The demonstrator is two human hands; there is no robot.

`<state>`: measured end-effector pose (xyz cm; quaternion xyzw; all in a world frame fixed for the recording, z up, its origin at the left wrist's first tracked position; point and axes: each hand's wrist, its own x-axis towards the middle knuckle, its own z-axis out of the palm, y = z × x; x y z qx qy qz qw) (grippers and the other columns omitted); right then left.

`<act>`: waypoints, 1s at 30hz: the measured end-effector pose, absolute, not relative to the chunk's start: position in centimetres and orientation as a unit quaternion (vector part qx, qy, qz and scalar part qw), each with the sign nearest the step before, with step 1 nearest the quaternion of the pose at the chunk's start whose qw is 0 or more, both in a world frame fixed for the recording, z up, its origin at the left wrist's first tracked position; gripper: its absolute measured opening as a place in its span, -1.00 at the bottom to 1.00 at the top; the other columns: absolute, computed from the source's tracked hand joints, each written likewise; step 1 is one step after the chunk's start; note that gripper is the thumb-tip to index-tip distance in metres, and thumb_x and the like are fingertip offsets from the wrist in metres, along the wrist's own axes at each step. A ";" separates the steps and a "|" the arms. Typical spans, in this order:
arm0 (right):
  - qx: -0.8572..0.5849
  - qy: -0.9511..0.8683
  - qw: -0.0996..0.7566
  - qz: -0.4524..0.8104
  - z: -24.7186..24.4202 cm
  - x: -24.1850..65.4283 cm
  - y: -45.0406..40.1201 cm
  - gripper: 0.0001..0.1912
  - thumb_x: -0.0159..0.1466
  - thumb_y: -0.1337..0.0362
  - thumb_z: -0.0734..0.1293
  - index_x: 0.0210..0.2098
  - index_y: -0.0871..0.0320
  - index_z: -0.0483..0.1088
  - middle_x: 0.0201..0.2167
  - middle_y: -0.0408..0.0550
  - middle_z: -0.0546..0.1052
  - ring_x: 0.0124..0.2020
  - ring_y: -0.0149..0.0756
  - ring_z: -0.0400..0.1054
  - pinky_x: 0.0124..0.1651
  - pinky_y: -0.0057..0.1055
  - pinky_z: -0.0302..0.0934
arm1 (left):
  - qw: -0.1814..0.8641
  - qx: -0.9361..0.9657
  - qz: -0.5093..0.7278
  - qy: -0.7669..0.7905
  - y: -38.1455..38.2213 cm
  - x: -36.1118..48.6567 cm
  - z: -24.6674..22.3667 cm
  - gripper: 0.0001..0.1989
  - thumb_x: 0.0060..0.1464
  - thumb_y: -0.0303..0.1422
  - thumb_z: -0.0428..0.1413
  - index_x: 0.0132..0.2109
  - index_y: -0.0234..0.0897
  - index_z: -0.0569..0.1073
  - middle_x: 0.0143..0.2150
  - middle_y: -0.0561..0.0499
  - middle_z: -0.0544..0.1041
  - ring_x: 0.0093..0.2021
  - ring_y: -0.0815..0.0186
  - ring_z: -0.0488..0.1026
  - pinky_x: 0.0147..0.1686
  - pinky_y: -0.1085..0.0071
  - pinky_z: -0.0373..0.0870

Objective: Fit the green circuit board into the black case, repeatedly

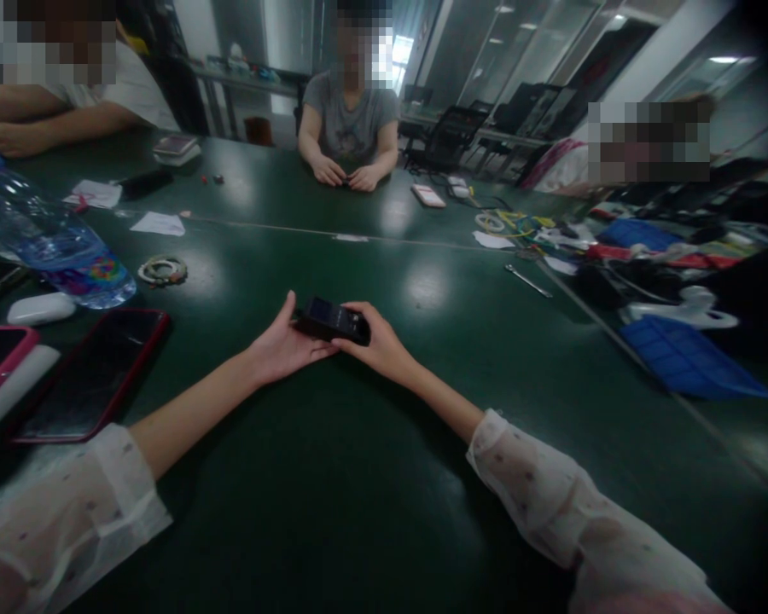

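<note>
A small black device [328,319] with a dark screen is held just above the green table [333,477], near the middle of the view. My right hand [379,341] grips its right end, thumb on the near side and fingers on the far side. Under and beside the left end lies my left hand [285,345], palm up, its thumb raised and its fingers stretched out beneath the device. The undersides of both the device and the left fingertips are partly hidden.
At left are a water bottle [83,256], phones [96,375], a white case [42,309] and a bracelet [162,271]. A wrench [528,280], cables and a blue pouch [691,354] lie at right. People sit around the far side.
</note>
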<state>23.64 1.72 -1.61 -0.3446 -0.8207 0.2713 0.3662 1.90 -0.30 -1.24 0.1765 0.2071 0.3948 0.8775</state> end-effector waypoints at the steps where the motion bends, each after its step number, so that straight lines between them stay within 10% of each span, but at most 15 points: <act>1: -0.348 -0.823 0.358 0.271 -1.8 23.6 1.7 -0.48 0.25 0.16 0.46 0.13 0.05 0.26 0.04 0.08 0.46 0.06 -0.03 0.39 0.12 0.00 0.31 | 0.876 0.181 0.396 0.207 -0.4 1.9 -1.2 -0.17 0.35 0.14 -0.23 0.47 -0.40 0.02 0.23 -0.36 0.48 0.21 0.02 0.47 0.27 0.14 0.23; 30: -0.330 -0.829 0.353 0.281 -1.9 23.5 1.6 -0.49 0.31 0.15 0.41 0.17 0.06 0.19 0.06 0.10 0.38 0.09 -0.05 0.34 0.17 -0.01 0.27 | 0.872 0.171 0.398 0.228 -0.4 2.0 -0.8 -0.32 0.42 -0.04 -0.21 0.49 -0.37 -0.03 0.18 -0.32 0.52 0.09 0.06 0.56 0.23 0.13 0.31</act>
